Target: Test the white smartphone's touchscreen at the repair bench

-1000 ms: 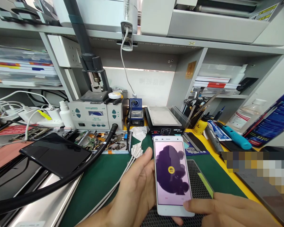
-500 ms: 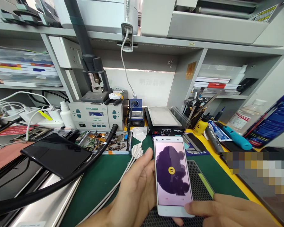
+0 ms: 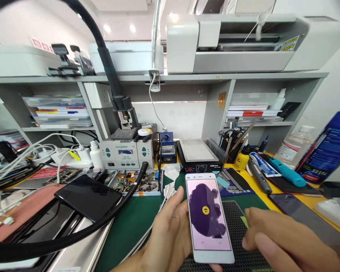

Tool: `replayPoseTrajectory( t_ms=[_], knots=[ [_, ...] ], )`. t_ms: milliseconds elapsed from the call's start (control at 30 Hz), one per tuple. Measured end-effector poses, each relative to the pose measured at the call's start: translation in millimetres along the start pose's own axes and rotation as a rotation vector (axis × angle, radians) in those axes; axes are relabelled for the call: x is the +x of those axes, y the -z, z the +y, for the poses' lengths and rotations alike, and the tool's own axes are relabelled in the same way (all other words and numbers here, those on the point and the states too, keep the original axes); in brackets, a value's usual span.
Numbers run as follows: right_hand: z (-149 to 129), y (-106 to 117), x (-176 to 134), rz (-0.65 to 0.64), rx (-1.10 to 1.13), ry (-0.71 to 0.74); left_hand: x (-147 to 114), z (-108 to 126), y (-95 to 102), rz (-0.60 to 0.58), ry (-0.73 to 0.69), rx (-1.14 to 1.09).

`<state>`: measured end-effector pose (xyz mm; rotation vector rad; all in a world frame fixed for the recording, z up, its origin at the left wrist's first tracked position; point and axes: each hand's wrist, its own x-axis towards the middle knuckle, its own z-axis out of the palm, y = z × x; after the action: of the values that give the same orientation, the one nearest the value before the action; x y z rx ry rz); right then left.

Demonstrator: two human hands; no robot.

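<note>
A white smartphone [image 3: 212, 257] rests upright in my left hand [image 3: 170, 230], whose fingers pass behind it while the thumb stands up along its left side. Its lit screen shows a pinkish background, a large dark purple patch and a small yellow circle. To the right of the phone and apart from it is my right hand [image 3: 289, 238], its fingers curled in and nothing visible in them. A dark perforated pad [image 3: 235, 219] lies beneath, with a yellow-green strip partly hidden by my right hand.
Behind stand a hot-air station [image 3: 121, 153] and a heating plate [image 3: 200, 151]. A tray of circuit boards [image 3: 138, 181] sits at centre left. A thick black hose [image 3: 107, 219] and white cables cross the left side. Tools and a clear bottle [image 3: 293, 149] line the right.
My right hand has come off the phone's lower right corner and moved right, its fingers curling. The view has tilted up, showing more of the upper shelf. The phone stays in my left hand.
</note>
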<state>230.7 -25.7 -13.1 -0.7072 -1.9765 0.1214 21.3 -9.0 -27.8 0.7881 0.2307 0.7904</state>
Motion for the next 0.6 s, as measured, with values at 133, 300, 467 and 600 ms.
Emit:
replayPoseTrajectory(
  t_ms=[133, 300, 467, 600],
  knots=[
    [13, -10, 8, 0.111, 0.254, -0.555, -3, 0, -1.1, 0.016, 0.019, -0.004],
    [33, -20, 15, 0.104, 0.67, -0.98, -7, 3, -1.7, 0.012, 0.055, -0.062],
    [31, -24, 17, 0.014, 0.774, -1.105, -8, 6, -3.2, -0.002, 0.085, -0.082],
    [17, -21, 21, -0.124, 0.891, -1.095, -7, 4, -3.9, -0.004, 0.082, -0.06]
  ],
)
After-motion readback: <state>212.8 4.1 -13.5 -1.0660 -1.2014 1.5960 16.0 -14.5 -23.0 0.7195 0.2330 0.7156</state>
